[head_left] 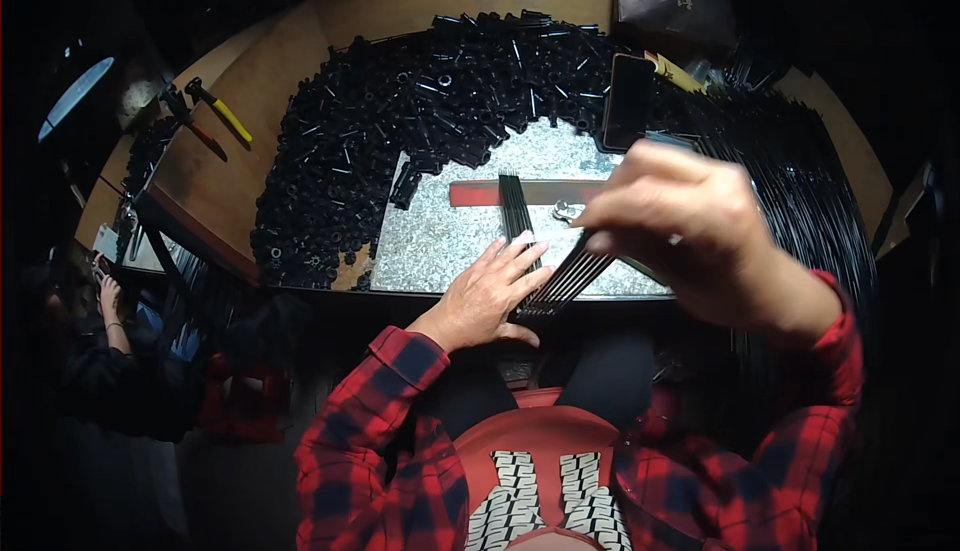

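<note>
Two sets of thin black rods meet under my left hand at the table's front edge. One set [514, 206] runs away from me across a speckled grey board [420, 251]; the other set [580, 276] slants to the right. My left hand [490, 291] holds them down, fingers over the rods and thumb apart. Above the slanting set is my right hand [685, 206], smeared by motion, with thumb and forefinger pinched together. What it pinches is hidden. By its fingertips lies a small silver metal part [565, 213]. Behind it is a flat red and grey bar [475, 194].
Small black tubular parts [350, 151] heap around the board. A dark phone [629, 101] leans at the back right, beside many long black rods [800, 171]. Yellow-handled pliers [230, 119] hang over the wooden side wall [225, 166]. Another person's hand [108, 296] shows far left.
</note>
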The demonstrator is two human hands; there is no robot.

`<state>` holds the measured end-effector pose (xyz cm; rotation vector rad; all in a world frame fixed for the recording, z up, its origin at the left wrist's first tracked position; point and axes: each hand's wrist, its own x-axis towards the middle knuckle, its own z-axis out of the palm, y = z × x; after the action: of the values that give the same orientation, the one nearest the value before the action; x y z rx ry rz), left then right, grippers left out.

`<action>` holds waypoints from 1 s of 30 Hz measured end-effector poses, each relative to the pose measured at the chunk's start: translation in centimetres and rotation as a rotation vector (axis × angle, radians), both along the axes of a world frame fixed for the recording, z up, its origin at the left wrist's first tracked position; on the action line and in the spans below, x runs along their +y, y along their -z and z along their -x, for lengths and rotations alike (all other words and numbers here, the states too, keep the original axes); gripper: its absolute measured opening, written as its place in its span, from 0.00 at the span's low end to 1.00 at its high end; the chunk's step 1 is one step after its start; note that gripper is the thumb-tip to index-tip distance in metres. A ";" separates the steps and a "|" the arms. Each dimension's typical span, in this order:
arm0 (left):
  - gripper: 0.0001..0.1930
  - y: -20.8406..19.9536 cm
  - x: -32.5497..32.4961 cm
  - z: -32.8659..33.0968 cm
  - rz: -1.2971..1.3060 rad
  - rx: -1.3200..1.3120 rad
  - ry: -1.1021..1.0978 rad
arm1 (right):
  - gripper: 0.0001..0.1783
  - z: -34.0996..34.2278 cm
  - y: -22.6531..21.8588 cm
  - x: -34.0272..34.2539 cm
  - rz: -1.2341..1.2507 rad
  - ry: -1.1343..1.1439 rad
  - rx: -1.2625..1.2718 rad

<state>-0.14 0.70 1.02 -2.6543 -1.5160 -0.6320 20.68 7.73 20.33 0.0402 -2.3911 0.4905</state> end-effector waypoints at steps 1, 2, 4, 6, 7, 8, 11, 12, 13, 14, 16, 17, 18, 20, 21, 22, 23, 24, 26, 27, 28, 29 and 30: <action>0.42 -1.1 -0.8 0.1 -0.012 -0.045 -0.027 | 0.08 0.2 -1.6 0.5 -0.102 -0.015 -0.032; 0.42 -1.7 -1.5 0.4 0.003 -0.041 -0.068 | 0.07 1.0 -2.6 0.7 -0.089 -0.029 0.003; 0.36 -3.9 -0.4 -0.5 -0.003 -0.187 0.004 | 0.09 -0.6 -7.0 0.0 -0.040 0.022 -0.046; 0.25 -7.4 0.8 -2.4 0.000 -0.240 0.065 | 0.09 -2.7 -9.4 -0.4 -0.037 0.137 -0.133; 0.22 -8.5 0.8 -2.5 0.040 -0.264 0.052 | 0.10 -2.4 -9.2 0.0 -0.022 0.128 -0.103; 0.15 -9.4 1.0 -2.7 -0.007 -0.352 0.080 | 0.11 -2.1 -9.1 0.3 -0.007 0.123 -0.073; 0.12 -10.9 0.8 -2.8 0.083 -0.469 0.142 | 0.14 -1.5 -9.1 1.0 0.031 0.109 0.021; 0.09 -10.8 1.0 -3.1 0.093 -0.572 0.196 | 0.15 -1.4 -9.2 1.2 0.040 0.112 0.053; 0.09 -10.8 1.1 -3.2 0.096 -0.570 0.209 | 0.16 -1.6 -9.3 1.4 0.049 0.121 0.084; 0.08 -10.9 1.3 -3.3 0.138 -0.592 0.161 | 0.17 -1.8 -9.4 1.7 0.056 0.135 0.115; 0.07 -9.0 1.3 -1.9 0.357 -0.816 -0.017 | 0.19 -1.2 -9.0 3.0 0.090 0.120 0.176; 0.08 -7.7 0.6 -0.6 0.335 -0.990 -0.130 | 0.20 0.2 -8.4 4.0 0.119 0.075 0.205; 0.08 -7.0 0.7 -0.1 0.298 -1.131 -0.164 | 0.21 -0.2 -8.9 3.9 0.118 0.099 0.229; 0.10 -4.3 -0.2 1.6 0.202 -1.427 -0.307 | 0.12 0.7 -2.3 5.3 0.086 0.273 0.263; 0.12 -2.8 -0.4 1.9 0.156 -1.583 -0.361 | 0.15 1.1 1.0 3.8 0.276 0.200 0.270; 0.12 -1.7 0.0 1.5 0.152 -1.718 -0.366 | 0.16 0.4 4.0 3.2 0.018 0.166 0.238; 0.12 -0.3 0.3 1.1 0.172 -1.824 -0.444 | 0.16 0.0 7.8 0.9 0.306 0.107 0.083; 0.12 0.7 -0.2 0.9 0.139 -1.894 -0.453 | 0.14 0.2 10.9 -1.7 0.979 -0.074 -0.082; 0.13 2.9 -0.8 0.5 0.089 -1.976 -0.533 | 0.18 0.8 15.0 -5.2 1.351 -0.110 -0.344; 0.12 3.4 -1.2 0.3 0.080 -2.028 -0.575 | 0.19 1.4 17.7 -6.3 1.526 -0.187 -0.319; 0.12 3.7 -1.7 -0.1 0.066 -2.069 -0.606 | 0.19 2.0 19.1 -6.9 1.530 -0.191 -0.330; 0.13 3.9 -2.2 -0.4 0.041 -2.108 -0.645 | 0.20 2.7 20.3 -7.4 1.691 -0.178 -0.220; 0.13 3.9 -2.4 -0.8 0.034 -2.114 -0.656 | 0.21 3.3 21.4 -7.6 1.846 -0.152 -0.101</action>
<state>0.65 -1.72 -2.87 -0.3321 -1.9023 -3.3835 17.33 0.13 -1.08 -0.6031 -1.1834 2.4749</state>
